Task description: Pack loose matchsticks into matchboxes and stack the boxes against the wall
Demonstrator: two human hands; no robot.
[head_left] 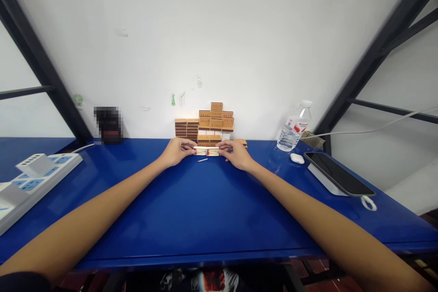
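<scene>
Both my arms reach out over a blue table [205, 205]. My left hand [178, 150] pinches the left open matchbox tray [200, 150], which is full of red-tipped matches. My right hand [236, 153] holds the right open tray [212, 151] that lies end to end with the first. A single loose match [202, 160] lies on the table just in front of the trays. Behind them, stacked matchboxes [214, 123] rise against the white wall, with a lower dark-sided pile [186, 127] at their left.
A white power strip [37, 175] with blue sockets lies at the left edge. On the right stand a water bottle [294, 127], a white earbud case [297, 158] and a dark phone [338, 173] on a white stand. Black steel braces slant up both sides.
</scene>
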